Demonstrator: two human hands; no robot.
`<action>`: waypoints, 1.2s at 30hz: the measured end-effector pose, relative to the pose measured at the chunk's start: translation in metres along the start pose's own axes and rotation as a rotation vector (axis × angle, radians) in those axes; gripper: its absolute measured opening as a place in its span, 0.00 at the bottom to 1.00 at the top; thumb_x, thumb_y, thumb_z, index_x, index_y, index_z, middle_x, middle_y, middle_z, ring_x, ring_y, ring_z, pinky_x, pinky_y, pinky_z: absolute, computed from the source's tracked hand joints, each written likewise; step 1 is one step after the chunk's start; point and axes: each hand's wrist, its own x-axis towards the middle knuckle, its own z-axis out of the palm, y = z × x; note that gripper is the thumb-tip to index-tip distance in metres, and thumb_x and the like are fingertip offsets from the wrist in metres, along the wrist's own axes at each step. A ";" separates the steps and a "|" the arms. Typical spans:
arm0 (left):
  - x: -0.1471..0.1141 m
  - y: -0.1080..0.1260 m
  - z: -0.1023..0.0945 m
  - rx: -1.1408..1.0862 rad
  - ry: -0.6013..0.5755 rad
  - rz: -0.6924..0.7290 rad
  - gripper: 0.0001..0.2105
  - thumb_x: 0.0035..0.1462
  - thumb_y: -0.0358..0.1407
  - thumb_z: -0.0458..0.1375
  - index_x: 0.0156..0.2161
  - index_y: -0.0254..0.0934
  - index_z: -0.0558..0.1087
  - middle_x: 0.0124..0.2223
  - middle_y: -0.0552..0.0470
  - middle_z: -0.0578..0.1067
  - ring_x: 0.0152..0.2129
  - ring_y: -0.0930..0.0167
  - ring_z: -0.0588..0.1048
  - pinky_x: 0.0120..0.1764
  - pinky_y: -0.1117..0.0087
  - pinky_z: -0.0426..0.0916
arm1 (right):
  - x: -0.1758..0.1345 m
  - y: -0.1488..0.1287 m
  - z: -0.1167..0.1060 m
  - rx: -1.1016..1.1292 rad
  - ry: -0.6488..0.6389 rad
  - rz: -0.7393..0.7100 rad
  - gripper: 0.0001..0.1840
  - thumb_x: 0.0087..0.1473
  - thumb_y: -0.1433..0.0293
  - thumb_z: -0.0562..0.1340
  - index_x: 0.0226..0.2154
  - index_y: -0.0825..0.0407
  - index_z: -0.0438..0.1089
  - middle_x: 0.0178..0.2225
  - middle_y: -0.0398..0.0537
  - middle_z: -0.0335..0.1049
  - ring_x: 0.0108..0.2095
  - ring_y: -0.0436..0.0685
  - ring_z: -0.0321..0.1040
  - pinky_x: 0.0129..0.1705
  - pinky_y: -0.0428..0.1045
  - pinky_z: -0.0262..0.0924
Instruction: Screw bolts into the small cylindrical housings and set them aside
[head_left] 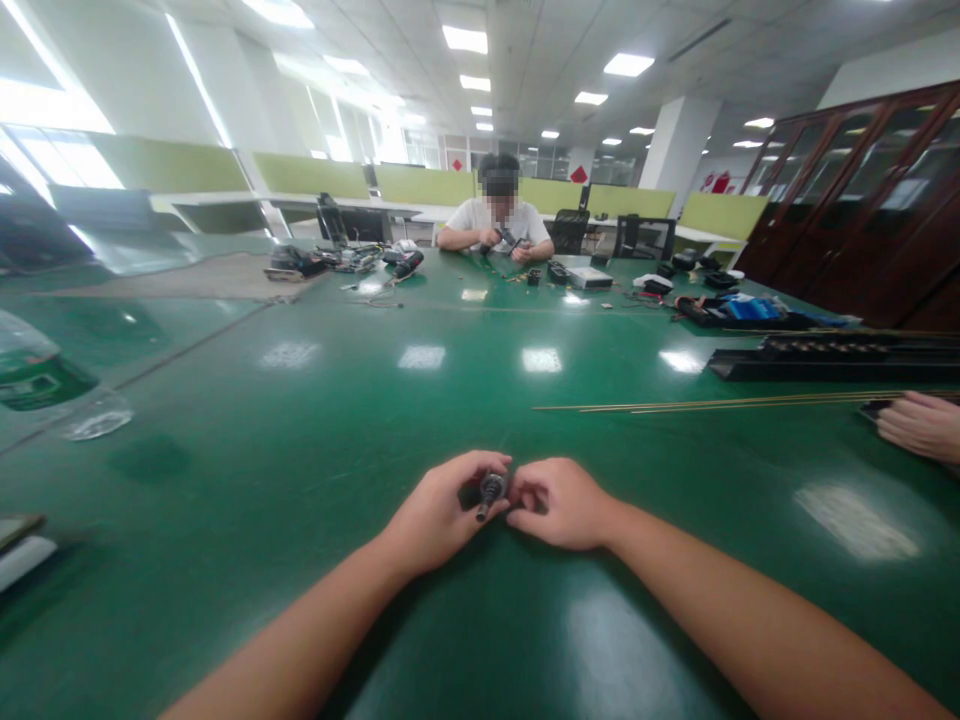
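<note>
Over the green table, my left hand (441,508) curls its fingers and thumb round a small dark-grey metal part (491,487). This part has a round, ribbed body and a short narrow stem that points down toward me; its exact kind is not clear. From the right, my right hand (562,505) meets it with bent fingers, the fingertips closed at the part's right edge. What lies under those fingertips is partly hidden.
A clear bottle (56,385) lies at left. Thin brass-coloured rods (675,405) and a black rail (840,362) extend from the right, near another person's hand (922,425). Across the table (337,420), a person (496,215) handles a tool among scattered parts and a drill (406,264).
</note>
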 end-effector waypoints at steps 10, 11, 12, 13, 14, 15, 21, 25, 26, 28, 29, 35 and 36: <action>0.001 0.002 -0.002 0.001 -0.004 0.035 0.14 0.58 0.35 0.63 0.50 0.43 0.74 0.48 0.53 0.79 0.44 0.70 0.77 0.50 0.70 0.69 | -0.001 0.000 0.001 0.005 0.012 -0.012 0.06 0.47 0.69 0.68 0.27 0.51 0.70 0.23 0.37 0.68 0.23 0.48 0.62 0.28 0.44 0.51; 0.001 0.002 -0.002 -0.001 -0.012 0.042 0.13 0.59 0.35 0.62 0.50 0.43 0.73 0.47 0.53 0.78 0.44 0.71 0.76 0.49 0.71 0.69 | -0.001 0.000 0.001 0.007 0.014 -0.013 0.06 0.48 0.69 0.68 0.27 0.51 0.70 0.23 0.37 0.68 0.23 0.48 0.62 0.28 0.44 0.50; 0.001 0.003 -0.002 -0.003 -0.019 0.048 0.13 0.59 0.36 0.62 0.50 0.43 0.73 0.47 0.53 0.78 0.43 0.71 0.76 0.49 0.71 0.69 | -0.001 0.000 0.001 0.012 0.015 -0.013 0.06 0.48 0.69 0.68 0.27 0.51 0.70 0.22 0.37 0.68 0.23 0.48 0.61 0.28 0.44 0.50; 0.001 0.003 -0.003 -0.004 -0.026 0.051 0.12 0.60 0.37 0.62 0.50 0.43 0.73 0.47 0.53 0.78 0.43 0.71 0.76 0.48 0.71 0.69 | -0.001 0.000 0.001 0.018 0.017 -0.013 0.06 0.48 0.69 0.68 0.27 0.51 0.70 0.22 0.37 0.67 0.23 0.48 0.61 0.27 0.44 0.50; 0.002 0.003 -0.003 -0.003 -0.032 0.051 0.12 0.60 0.37 0.61 0.50 0.43 0.73 0.46 0.53 0.78 0.42 0.71 0.76 0.47 0.71 0.69 | -0.001 0.000 0.001 0.026 0.019 -0.012 0.06 0.48 0.69 0.68 0.28 0.51 0.70 0.22 0.37 0.67 0.23 0.48 0.60 0.27 0.44 0.50; 0.002 0.003 -0.004 -0.001 -0.037 0.050 0.12 0.61 0.38 0.61 0.50 0.43 0.73 0.46 0.53 0.78 0.42 0.71 0.76 0.47 0.71 0.69 | -0.001 0.000 0.001 0.035 0.023 -0.010 0.06 0.48 0.69 0.67 0.28 0.51 0.70 0.22 0.37 0.67 0.23 0.48 0.60 0.27 0.44 0.50; 0.001 0.003 -0.007 0.046 -0.030 0.063 0.14 0.62 0.39 0.60 0.52 0.46 0.72 0.46 0.53 0.77 0.42 0.71 0.74 0.47 0.70 0.67 | -0.001 0.000 0.001 0.084 0.043 0.017 0.05 0.49 0.70 0.67 0.29 0.52 0.70 0.23 0.38 0.66 0.23 0.48 0.60 0.27 0.44 0.51; 0.000 0.001 -0.008 0.080 0.005 0.073 0.15 0.61 0.38 0.61 0.53 0.44 0.72 0.46 0.51 0.77 0.42 0.70 0.75 0.47 0.68 0.68 | -0.001 0.000 0.002 0.089 0.037 0.019 0.05 0.50 0.69 0.66 0.28 0.52 0.69 0.23 0.38 0.67 0.23 0.48 0.60 0.27 0.44 0.52; 0.000 0.000 -0.008 0.090 0.029 0.069 0.16 0.60 0.38 0.62 0.53 0.43 0.72 0.46 0.50 0.77 0.41 0.69 0.75 0.46 0.68 0.69 | 0.000 0.000 0.002 0.080 0.039 0.019 0.05 0.50 0.69 0.66 0.28 0.52 0.69 0.23 0.38 0.67 0.23 0.48 0.61 0.27 0.44 0.52; -0.001 0.000 -0.008 0.106 0.084 0.053 0.18 0.57 0.38 0.64 0.53 0.42 0.72 0.46 0.49 0.77 0.41 0.68 0.75 0.46 0.67 0.70 | -0.001 -0.002 0.001 0.058 0.044 0.021 0.06 0.50 0.68 0.66 0.28 0.52 0.69 0.23 0.38 0.66 0.23 0.48 0.60 0.27 0.44 0.52; -0.001 0.000 -0.008 0.112 0.102 0.042 0.18 0.56 0.38 0.65 0.52 0.41 0.72 0.45 0.49 0.77 0.41 0.68 0.76 0.46 0.67 0.70 | -0.001 -0.002 0.001 0.049 0.048 0.024 0.06 0.49 0.68 0.66 0.27 0.52 0.69 0.22 0.38 0.66 0.23 0.48 0.60 0.27 0.44 0.51; 0.001 0.003 -0.009 0.121 0.095 0.052 0.12 0.55 0.36 0.66 0.44 0.39 0.74 0.40 0.51 0.78 0.36 0.70 0.76 0.42 0.70 0.70 | -0.002 -0.004 -0.002 0.105 0.109 0.052 0.07 0.50 0.70 0.66 0.34 0.52 0.71 0.23 0.38 0.67 0.22 0.48 0.60 0.26 0.44 0.52; 0.002 0.004 -0.009 0.121 0.096 0.062 0.11 0.54 0.36 0.66 0.43 0.39 0.74 0.39 0.52 0.78 0.35 0.70 0.75 0.41 0.70 0.70 | -0.002 -0.004 -0.003 0.109 0.122 0.049 0.09 0.49 0.70 0.66 0.36 0.52 0.72 0.24 0.39 0.67 0.22 0.48 0.60 0.26 0.44 0.53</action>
